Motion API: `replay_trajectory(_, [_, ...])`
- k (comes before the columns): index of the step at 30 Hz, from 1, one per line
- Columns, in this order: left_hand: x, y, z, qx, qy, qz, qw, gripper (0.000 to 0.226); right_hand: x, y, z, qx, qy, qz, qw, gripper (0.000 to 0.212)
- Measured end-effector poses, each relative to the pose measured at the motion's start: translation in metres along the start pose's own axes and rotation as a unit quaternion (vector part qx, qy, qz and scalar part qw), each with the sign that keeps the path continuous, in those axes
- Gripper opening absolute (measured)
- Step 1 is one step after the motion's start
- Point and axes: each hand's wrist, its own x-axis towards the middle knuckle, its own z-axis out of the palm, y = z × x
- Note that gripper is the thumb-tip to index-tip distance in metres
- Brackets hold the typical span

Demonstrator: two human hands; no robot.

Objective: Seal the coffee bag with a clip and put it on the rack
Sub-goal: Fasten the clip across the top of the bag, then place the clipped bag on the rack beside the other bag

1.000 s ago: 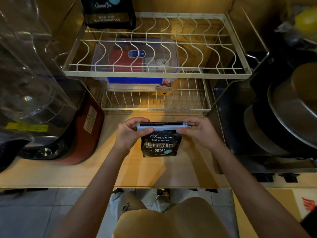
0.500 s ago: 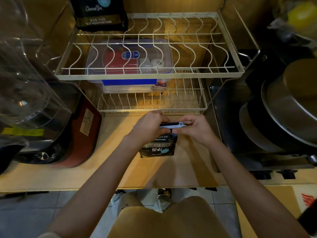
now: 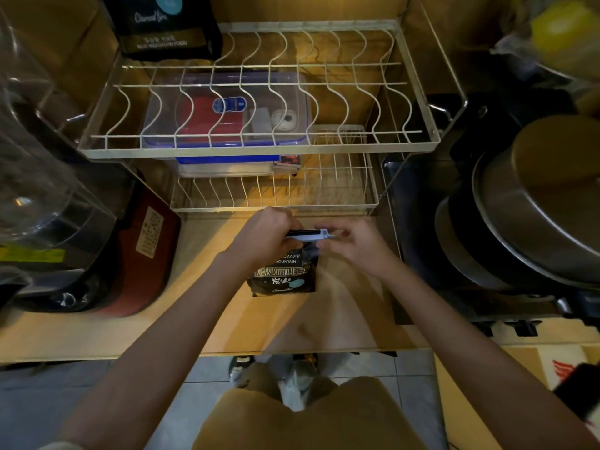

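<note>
A small black coffee bag with white lettering stands on the wooden counter in front of the rack. A pale blue clip runs along the bag's folded top. My left hand wraps over the clip's left part and the bag's top. My right hand is at the clip's right end, fingertips beside it, fingers loosely apart. The white wire rack has two tiers just behind my hands.
A second, larger black coffee bag stands at the upper tier's far left. A clear plastic box sits on the lower tier. A red appliance and a clear container crowd the left; stacked metal pots fill the right.
My left hand slid right along the clip, covering more of it. My right hand's fingers have loosened at the clip's right end. The bag stayed on the counter.
</note>
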Motion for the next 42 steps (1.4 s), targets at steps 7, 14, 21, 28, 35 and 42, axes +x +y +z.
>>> replay_trajectory(7, [-0.002, -0.002, 0.0, -0.021, 0.0, 0.003, 1.0, 0.025, -0.002, -0.005, -0.003, -0.246, -0.011, -0.133, 0.96, 0.019])
replay_trajectory(14, [-0.008, -0.003, 0.006, -0.048, 0.024, 0.007, 0.999, 0.026, -0.011, 0.003, 0.007, -0.285, 0.022, -0.156, 0.946, 0.02])
replay_trajectory(21, [-0.006, -0.01, 0.012, -0.05, 0.04, 0.028, 0.998, 0.028, -0.022, 0.003, 0.024, -0.067, 0.075, 0.008, 0.995, 0.032])
replay_trajectory(28, [-0.016, -0.027, 0.014, -0.056, 0.071, 0.048, 0.995, 0.065, -0.032, 0.021, 0.068, 0.169, -0.091, 0.154, 0.969, 0.087])
replay_trajectory(35, [-0.049, -0.091, 0.045, -0.401, -0.06, -0.164, 0.9, 0.129, -0.026, 0.029, 0.091, 0.135, 0.0, 0.146, 0.98, 0.081])
replay_trajectory(42, [-0.052, -0.087, 0.088, -0.319, -0.037, -0.179, 0.93, 0.081, -0.017, 0.029, 0.095, 0.085, 0.01, 0.144, 0.986, 0.081])
